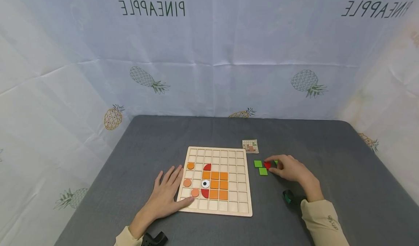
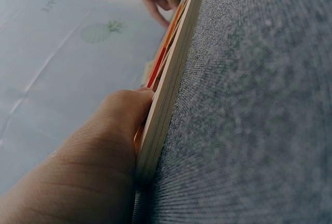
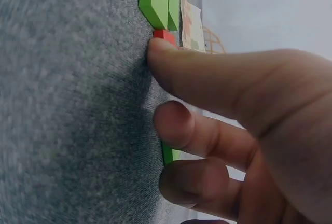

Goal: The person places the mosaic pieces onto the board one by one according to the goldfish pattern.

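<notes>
My left hand point(image 1: 165, 198) rests with spread fingers on the left edge of a wooden grid board point(image 1: 240, 178); its thumb lies over the lower left corner. On the board are orange square tiles point(image 1: 214, 184), two red quarter-round pieces point(image 1: 207, 167), a white eye piece point(image 1: 205, 183) and several orange and salmon discs point(image 1: 187, 182). To the board's right, my right hand point(image 1: 292, 170) pinches a small red piece point(image 1: 267, 165) between thumb and index finger, low at the table. Green square tiles point(image 1: 258, 164) lie right beside it, one partly hidden behind the fingers.
A small pattern card point(image 1: 250, 146) lies at the board's top right corner. The grey table point(image 1: 183, 131) stands against a pineapple-print cloth point(image 1: 212, 89). Dark straps with devices point(image 1: 288, 197) sit at both wrists.
</notes>
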A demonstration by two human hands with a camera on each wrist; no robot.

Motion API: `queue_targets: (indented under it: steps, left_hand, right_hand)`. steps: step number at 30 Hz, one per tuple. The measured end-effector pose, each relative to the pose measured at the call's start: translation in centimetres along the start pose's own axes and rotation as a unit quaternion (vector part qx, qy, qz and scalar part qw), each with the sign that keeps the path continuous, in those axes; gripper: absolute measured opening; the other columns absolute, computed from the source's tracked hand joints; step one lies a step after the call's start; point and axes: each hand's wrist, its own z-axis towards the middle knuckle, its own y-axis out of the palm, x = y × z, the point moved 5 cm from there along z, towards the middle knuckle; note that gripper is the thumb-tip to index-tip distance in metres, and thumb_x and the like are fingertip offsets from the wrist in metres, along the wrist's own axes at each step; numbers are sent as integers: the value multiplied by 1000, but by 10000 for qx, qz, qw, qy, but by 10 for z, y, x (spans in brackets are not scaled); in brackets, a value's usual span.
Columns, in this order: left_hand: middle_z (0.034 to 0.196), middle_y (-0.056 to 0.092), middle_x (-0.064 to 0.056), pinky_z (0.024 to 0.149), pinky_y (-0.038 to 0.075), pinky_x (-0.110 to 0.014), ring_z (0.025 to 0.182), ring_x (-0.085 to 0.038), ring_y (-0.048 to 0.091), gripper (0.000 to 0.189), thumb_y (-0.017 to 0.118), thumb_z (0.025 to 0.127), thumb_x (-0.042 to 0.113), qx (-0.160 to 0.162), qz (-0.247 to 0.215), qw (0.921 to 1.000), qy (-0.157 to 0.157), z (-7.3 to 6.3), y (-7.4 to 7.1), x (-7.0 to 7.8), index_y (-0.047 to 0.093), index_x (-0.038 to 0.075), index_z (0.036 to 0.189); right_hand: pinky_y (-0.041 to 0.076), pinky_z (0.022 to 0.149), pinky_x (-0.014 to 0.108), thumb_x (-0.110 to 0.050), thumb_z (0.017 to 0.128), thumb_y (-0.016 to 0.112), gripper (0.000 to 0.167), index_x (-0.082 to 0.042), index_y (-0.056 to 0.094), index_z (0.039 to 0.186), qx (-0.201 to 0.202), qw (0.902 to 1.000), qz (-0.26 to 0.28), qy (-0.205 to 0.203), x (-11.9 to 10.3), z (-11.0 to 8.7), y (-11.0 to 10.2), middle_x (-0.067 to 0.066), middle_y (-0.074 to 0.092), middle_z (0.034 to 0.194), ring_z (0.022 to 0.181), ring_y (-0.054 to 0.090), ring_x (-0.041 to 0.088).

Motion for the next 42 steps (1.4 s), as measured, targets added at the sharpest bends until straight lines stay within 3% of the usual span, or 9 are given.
queue_targets:
  steps: [15,26,42]
  left_hand:
    - [177,35,-18,128,10,-77,165,-48,28,105,70,92,67,15,49,10000,7,0,-1,1,39,0,167]
    - [177,35,-18,128,10,-78,165,-48,27,105,71,92,68,-25,0,10000,-8,-1,0,0,39,1,167]
    - [176,38,-18,127,13,-77,164,-48,31,106,72,91,69,167,83,9998,73,-2,1,-1,42,0,166]
  right_hand:
    - [36,56,29,-14,103,73,34,-5,72,136,-94,9999,-54,-129,-2,-1,3,1,55,73,61,45,14]
    - [38,57,32,-19,105,72,30,-8,74,133,144,9991,-395,-26,-4,-3,-2,2,61,80,64,49,16]
    - [35,54,26,-18,103,75,33,-6,74,133,354,9968,-345,-636,-35,-13,-13,-3,60,78,60,45,10]
